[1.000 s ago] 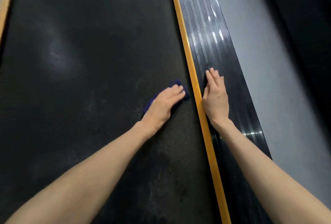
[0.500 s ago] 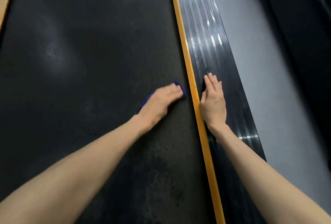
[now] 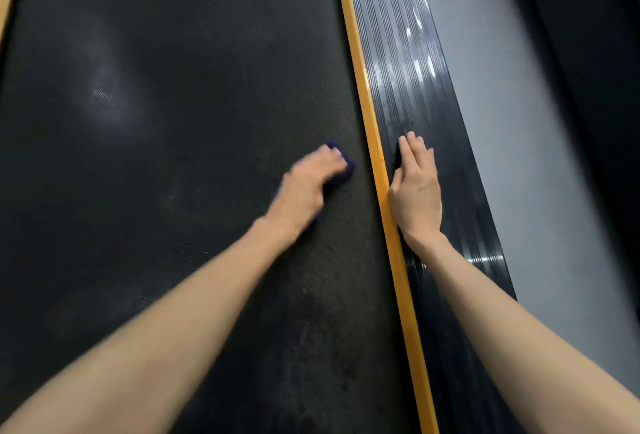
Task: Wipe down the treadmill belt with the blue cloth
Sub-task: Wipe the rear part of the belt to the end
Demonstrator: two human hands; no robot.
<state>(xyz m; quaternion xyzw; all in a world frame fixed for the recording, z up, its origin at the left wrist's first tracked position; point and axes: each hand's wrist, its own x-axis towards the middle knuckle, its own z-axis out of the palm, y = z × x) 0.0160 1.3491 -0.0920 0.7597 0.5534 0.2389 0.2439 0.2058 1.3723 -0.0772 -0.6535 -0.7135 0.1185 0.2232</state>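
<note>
Blue cloth [image 3: 347, 170]: it lies flat on the treadmill belt [image 3: 173, 142], almost wholly under the left hand. Only a dark blue fringe shows past the fingertips on the side toward the yellow strip [image 3: 378, 159].
Left hand [image 3: 306, 187]: it is palm down on the cloth with the fingers stretched forward over it, pressing it to the belt rather than clasping it. The hand is smeared by motion blur, so the thumb cannot be made out.
Right hand [image 3: 415, 191]: it is relaxed and flat, with the fingers straight and together. It rests on the ribbed black side rail [image 3: 408, 80] and grasps nothing. Its thumb edge lies just beside the yellow strip.
Cloth to strip: near, but apart, with a band of bare belt between them.
Change, left hand: a second ago it was sharp, and the cloth showed along its thumb side. Now the hand is blurred, and the cloth shows mainly beyond the fingertips.
Change, right hand: it stays planted on the same rail, alongside the strip.
Beyond the rail: grey floor [image 3: 519, 128].
</note>
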